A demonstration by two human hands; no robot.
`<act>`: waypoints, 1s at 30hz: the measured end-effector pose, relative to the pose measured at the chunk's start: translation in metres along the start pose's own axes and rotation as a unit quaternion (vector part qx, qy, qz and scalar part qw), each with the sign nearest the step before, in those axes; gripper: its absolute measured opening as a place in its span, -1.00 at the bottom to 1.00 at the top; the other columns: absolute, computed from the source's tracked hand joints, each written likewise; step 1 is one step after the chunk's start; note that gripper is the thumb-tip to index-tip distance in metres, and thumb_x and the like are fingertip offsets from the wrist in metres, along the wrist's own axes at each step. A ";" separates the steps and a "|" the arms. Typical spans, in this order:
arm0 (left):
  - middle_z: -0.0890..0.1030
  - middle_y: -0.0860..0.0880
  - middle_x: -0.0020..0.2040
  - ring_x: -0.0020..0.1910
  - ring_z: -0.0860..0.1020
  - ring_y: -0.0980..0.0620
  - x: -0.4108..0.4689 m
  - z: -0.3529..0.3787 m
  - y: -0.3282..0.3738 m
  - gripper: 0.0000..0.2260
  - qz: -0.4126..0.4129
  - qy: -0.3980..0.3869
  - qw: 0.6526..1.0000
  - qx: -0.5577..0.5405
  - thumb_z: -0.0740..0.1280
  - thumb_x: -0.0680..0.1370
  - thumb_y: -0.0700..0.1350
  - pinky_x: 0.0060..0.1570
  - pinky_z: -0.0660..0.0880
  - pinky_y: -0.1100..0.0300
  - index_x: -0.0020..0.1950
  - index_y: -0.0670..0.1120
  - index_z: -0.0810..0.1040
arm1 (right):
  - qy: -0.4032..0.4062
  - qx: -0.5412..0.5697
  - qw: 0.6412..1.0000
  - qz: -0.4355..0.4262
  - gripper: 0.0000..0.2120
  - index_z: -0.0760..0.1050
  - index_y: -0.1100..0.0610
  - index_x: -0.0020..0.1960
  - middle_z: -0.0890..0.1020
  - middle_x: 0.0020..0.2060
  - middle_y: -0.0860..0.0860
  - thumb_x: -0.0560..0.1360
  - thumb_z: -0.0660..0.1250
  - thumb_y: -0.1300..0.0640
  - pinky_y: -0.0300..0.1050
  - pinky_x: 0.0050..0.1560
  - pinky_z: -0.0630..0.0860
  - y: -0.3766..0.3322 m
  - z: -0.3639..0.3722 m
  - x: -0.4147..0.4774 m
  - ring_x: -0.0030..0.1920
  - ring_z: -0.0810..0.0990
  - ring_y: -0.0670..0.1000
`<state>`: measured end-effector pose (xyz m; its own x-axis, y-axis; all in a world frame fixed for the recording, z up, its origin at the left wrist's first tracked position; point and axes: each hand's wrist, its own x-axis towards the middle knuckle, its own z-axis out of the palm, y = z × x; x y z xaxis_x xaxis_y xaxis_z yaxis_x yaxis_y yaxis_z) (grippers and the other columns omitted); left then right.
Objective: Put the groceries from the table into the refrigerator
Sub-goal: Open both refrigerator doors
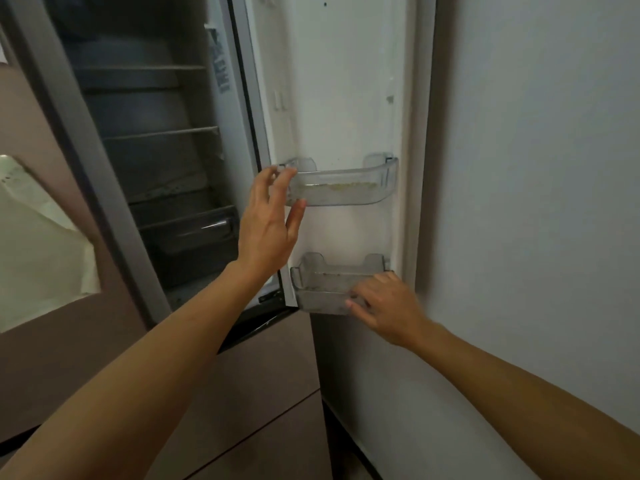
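Clear door bin point(341, 188) by spread left fingers point(277, 181), right fingers point(356, 304) seemingly gripping lower bin point(322, 282)

Two clear plastic door bins hang on the white inner face of the open refrigerator door point(332, 98): an upper bin point(343, 188) and a lower bin point(329, 289). Two bare hands show, left hand point(268, 223) and right hand point(384, 310). Inside the dim refrigerator compartment point(156, 150), two shelf edges are countable.

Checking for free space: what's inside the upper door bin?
The upper door bin holds no groceries, only yellowish residue along its bottom. The left hand covers its left end, so that corner cannot be seen.
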<state>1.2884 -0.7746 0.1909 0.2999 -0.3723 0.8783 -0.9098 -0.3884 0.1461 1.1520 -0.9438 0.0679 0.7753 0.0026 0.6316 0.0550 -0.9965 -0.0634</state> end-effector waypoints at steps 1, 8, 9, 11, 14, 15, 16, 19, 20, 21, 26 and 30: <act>0.28 -0.17 0.40 0.25 0.39 -0.05 0.001 0.005 0.001 -0.59 0.002 0.004 1.000 -0.002 0.18 0.61 0.06 0.07 0.46 0.15 0.43 -0.02 0.25 | -0.002 -0.005 1.000 -0.004 -0.69 0.51 0.06 -0.09 0.58 -0.23 -0.02 0.57 0.13 -0.14 -0.03 -0.04 0.44 0.007 0.001 0.001 -0.19 0.51 0.01; 0.20 -0.13 0.49 0.36 0.35 -0.08 -0.004 0.004 0.006 -0.53 -0.018 -0.022 1.000 0.005 0.19 0.63 0.04 0.11 0.41 0.14 0.51 0.03 0.17 | 0.006 -0.027 0.999 -0.016 -0.68 0.52 0.09 -0.05 0.57 -0.18 0.01 0.55 0.14 -0.13 -0.03 -0.03 0.44 0.014 0.003 0.002 -0.15 0.50 0.05; 0.20 -0.11 0.50 0.37 0.35 -0.07 -0.010 -0.001 0.006 -0.51 -0.025 -0.033 0.999 0.019 0.18 0.63 0.04 0.13 0.41 0.12 0.53 0.05 0.13 | 0.016 -0.033 0.999 -0.019 -0.67 0.54 0.09 -0.01 0.58 -0.14 0.02 0.54 0.15 -0.12 -0.02 -0.02 0.43 0.010 0.003 0.003 -0.11 0.52 0.06; 0.28 -0.09 0.45 0.33 0.38 -0.04 -0.031 -0.012 0.002 -0.53 -0.064 -0.036 0.997 0.029 0.19 0.63 0.02 0.16 0.44 0.09 0.52 0.02 0.16 | 0.040 -0.041 0.997 -0.043 -0.66 0.56 0.08 0.07 0.60 -0.05 0.04 0.51 0.17 -0.10 -0.01 0.02 0.41 -0.004 0.001 0.010 -0.03 0.54 0.08; 0.51 -0.05 0.18 0.12 0.50 0.05 -0.085 -0.031 -0.014 -0.68 -0.203 -0.025 0.979 0.017 0.21 0.62 -0.02 0.10 0.50 0.07 0.35 -0.07 0.41 | 0.086 0.007 0.989 -0.120 -0.71 0.56 0.10 0.09 0.59 -0.03 0.06 0.49 0.21 -0.03 -0.04 -0.01 0.41 -0.040 0.006 0.030 0.00 0.52 0.07; 0.56 -0.02 0.08 0.05 0.53 0.07 -0.108 -0.039 -0.020 -0.75 -0.264 -0.017 0.964 0.012 0.22 0.62 -0.03 0.06 0.53 0.03 0.26 -0.07 0.48 | 0.083 0.033 0.986 -0.139 -0.71 0.55 0.10 0.10 0.59 -0.03 0.05 0.50 0.21 -0.02 -0.07 -0.03 0.41 -0.055 0.010 0.037 -0.01 0.51 0.05; 0.59 -0.01 0.00 -0.02 0.55 0.06 -0.130 -0.048 -0.028 -0.80 -0.326 -0.007 0.945 0.005 0.23 0.61 -0.04 0.02 0.55 0.00 0.17 -0.08 0.52 | 0.069 0.059 0.984 -0.151 -0.71 0.54 0.10 0.11 0.58 -0.03 0.04 0.51 0.21 -0.03 -0.10 -0.05 0.40 -0.069 0.016 0.043 -0.01 0.51 0.04; 0.62 -0.10 -0.12 -0.10 0.59 -0.07 -0.190 -0.077 -0.054 -0.83 -0.520 0.042 0.852 -0.035 0.25 0.61 -0.06 -0.03 0.56 0.01 0.00 -0.13 0.56 | -0.003 0.119 0.981 -0.155 -0.70 0.51 0.08 0.14 0.55 0.00 0.00 0.52 0.19 -0.06 -0.14 -0.03 0.42 -0.111 0.038 0.060 0.01 0.50 0.01; 0.61 -0.13 -0.16 -0.14 0.58 -0.09 -0.205 -0.086 -0.063 -0.82 -0.590 0.079 0.800 -0.076 0.24 0.61 -0.06 -0.07 0.54 0.02 -0.01 -0.15 0.55 | -0.028 0.137 0.979 -0.148 -0.68 0.50 0.07 0.18 0.53 0.04 -0.01 0.54 0.19 -0.07 -0.12 0.00 0.43 -0.125 0.047 0.068 0.05 0.49 0.00; 0.58 -0.14 -0.22 -0.21 0.55 -0.10 -0.217 -0.095 -0.072 -0.80 -0.653 0.127 0.736 -0.126 0.23 0.62 -0.06 -0.15 0.51 0.04 0.00 -0.18 0.53 | -0.052 0.157 0.976 -0.139 -0.67 0.47 0.06 0.23 0.52 0.09 -0.01 0.55 0.19 -0.08 -0.12 0.04 0.43 -0.138 0.055 0.077 0.10 0.47 0.00; 0.54 -0.28 0.03 -0.03 0.56 -0.19 -0.246 -0.129 -0.118 -0.57 -0.740 0.275 0.517 -0.332 0.08 0.67 0.04 -0.03 0.50 0.00 0.40 -0.24 0.29 | -0.098 0.244 0.962 -0.077 -0.51 0.28 0.07 0.44 0.41 0.32 0.05 0.59 0.16 -0.14 -0.04 0.11 0.40 -0.204 0.088 0.137 0.29 0.40 0.07; 0.31 -0.32 0.43 0.37 0.37 -0.27 -0.246 -0.133 -0.155 -0.40 -0.730 0.332 0.427 -0.418 0.00 0.65 0.16 0.36 0.33 -0.09 0.54 -0.23 0.06 | -0.091 0.309 0.947 -0.006 -0.38 0.13 0.07 0.53 0.31 0.45 0.10 0.59 0.10 -0.22 0.05 0.23 0.41 -0.242 0.115 0.186 0.36 0.37 0.13</act>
<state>1.3179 -0.5108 0.0127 0.8271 0.1806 -0.5322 0.2405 0.7422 0.6255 1.3549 -0.6923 0.1122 0.8645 0.0834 0.4957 0.3786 -0.7566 -0.5331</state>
